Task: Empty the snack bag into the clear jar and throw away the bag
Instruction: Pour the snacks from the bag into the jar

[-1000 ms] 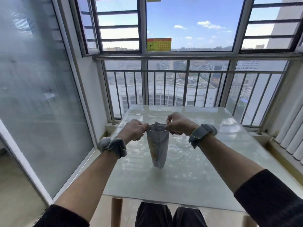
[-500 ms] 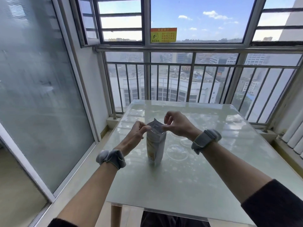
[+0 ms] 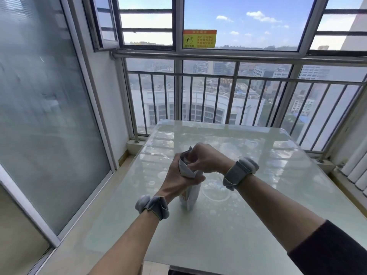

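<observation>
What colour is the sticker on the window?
The sticker is yellow with an orange top band; head view shows it.

- Table (image 3: 258, 225): pale green glossy top reflecting sky and window bars; far edge near the railing.
- Railing (image 3: 234, 76): grey metal, vertical bars.
- Window (image 3: 248, 22): grey frames above the railing; blue sky, scattered clouds, city buildings beyond.
- Sticker (image 3: 199, 39): yellow and orange, on the pane.
- Glass door (image 3: 45, 116): frosted, left side.
- Floor (image 3: 89, 225): beige.
- Light: bright daylight.
</observation>
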`<state>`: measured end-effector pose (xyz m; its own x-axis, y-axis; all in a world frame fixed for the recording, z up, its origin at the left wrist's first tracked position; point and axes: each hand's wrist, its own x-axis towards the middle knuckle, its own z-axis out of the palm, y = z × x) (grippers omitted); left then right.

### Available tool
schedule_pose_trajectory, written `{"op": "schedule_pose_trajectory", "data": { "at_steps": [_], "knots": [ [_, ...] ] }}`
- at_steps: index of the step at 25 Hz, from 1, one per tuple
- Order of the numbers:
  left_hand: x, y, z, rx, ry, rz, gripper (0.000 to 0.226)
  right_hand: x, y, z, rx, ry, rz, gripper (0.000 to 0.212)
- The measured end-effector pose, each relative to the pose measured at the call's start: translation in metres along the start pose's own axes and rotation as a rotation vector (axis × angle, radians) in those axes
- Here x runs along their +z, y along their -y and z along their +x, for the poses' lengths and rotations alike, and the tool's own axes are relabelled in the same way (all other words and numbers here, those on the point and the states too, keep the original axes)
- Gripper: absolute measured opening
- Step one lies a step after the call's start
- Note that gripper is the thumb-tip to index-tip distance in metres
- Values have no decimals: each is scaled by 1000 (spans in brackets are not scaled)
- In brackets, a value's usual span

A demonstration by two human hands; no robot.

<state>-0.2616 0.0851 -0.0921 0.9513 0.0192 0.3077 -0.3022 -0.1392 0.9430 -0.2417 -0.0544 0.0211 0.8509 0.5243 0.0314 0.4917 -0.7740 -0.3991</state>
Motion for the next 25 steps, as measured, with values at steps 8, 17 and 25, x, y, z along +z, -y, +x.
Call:
{"op": "schedule_pose_trajectory", "data": {
  "at_steps": [8, 17, 25],
  "knots": [
    [-3, -4, 20, 51, 9, 119, 85, -31, -36, -22, 74, -261, 595, 26],
    [-2, 5, 17, 56, -7, 153, 87, -15, -90, -42, 133, -228, 237, 49],
    [-2, 7, 6, 58, 66, 170, 93, -2, -85, -56, 95, -172, 116, 49]
  ]
}}
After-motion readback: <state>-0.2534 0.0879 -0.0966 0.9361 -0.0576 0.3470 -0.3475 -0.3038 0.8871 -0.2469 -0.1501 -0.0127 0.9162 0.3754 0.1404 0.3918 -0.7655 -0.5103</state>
